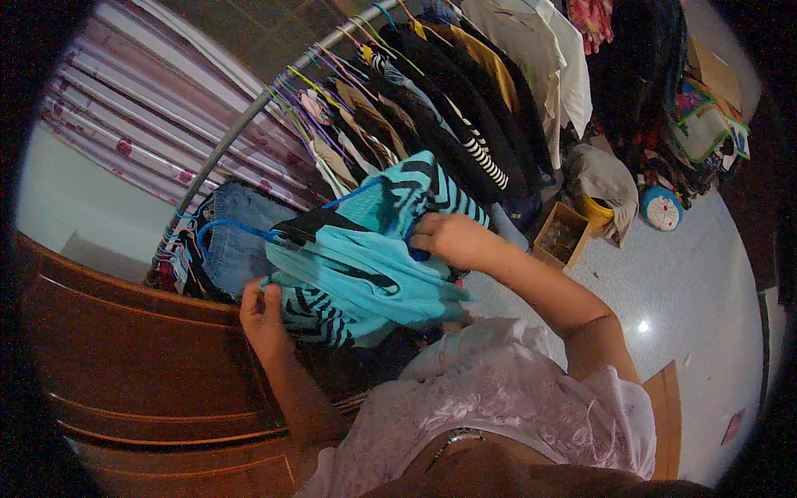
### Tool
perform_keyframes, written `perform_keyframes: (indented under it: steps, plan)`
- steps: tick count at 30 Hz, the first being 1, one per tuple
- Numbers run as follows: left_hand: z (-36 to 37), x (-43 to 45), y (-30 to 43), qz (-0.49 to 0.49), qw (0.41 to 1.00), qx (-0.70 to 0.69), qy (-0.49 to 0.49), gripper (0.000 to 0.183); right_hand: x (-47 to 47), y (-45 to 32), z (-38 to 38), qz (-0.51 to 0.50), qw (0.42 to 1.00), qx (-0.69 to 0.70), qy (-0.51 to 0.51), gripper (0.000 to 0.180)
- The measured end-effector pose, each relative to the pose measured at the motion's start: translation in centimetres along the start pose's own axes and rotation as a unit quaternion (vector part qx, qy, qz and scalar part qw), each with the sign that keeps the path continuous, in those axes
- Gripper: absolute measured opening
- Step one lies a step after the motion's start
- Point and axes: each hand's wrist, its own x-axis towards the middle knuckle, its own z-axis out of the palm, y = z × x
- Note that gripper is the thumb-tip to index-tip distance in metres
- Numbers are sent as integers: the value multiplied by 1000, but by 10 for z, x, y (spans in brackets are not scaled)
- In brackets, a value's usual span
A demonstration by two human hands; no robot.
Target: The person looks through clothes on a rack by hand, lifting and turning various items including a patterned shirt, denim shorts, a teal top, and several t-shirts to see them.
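A turquoise garment with black zigzag stripes (pixel 355 267) is bunched in front of me, partly around a blue clothes hanger (pixel 233 225) whose hook points left. My left hand (pixel 264 305) pinches the garment's edge near one end of the hanger. My right hand (pixel 445 239) grips the bunched cloth on its other side; those fingertips are partly hidden in the folds. Another blue hanger arm shows above the cloth. Lower parts of the garment are blurred.
A curved metal clothes rail (pixel 233 131) carries many garments on coloured hangers, with jeans (pixel 246 230) at its near left end. A brown wooden cabinet (pixel 143 348) stands at left. On the floor at right are a cardboard box (pixel 561 235), a yellow container (pixel 593 211) and a round blue-and-white plush (pixel 662 208).
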Motion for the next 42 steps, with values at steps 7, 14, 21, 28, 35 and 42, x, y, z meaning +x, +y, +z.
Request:
perform_keyframes:
  steps: [7, 14, 21, 28, 35, 42]
  plan:
    - [-8, -3, 2, -9, 1000, -8, 26, 19, 4, 26, 61, 169, 882, -46, -438, 42]
    - [3, 0, -21, -7, 996, 84, 22, 16, -9, 32, 44, 148, 944, 86, -283, 34]
    - [44, 2, -41, -49, 996, 49, -49, 18, 24, -40, -23, 117, 953, 146, 239, 66]
    - [61, 15, -16, 121, 977, 144, -100, 15, 74, -40, -66, 194, 959, 198, 51, 47]
    - [52, 12, -51, 317, 925, 162, 132, 13, 79, -25, -103, 258, 881, 383, 99, 25]
    - [112, -27, -159, 55, 968, 152, -193, 67, 81, -34, -113, 276, 853, 434, 90, 17]
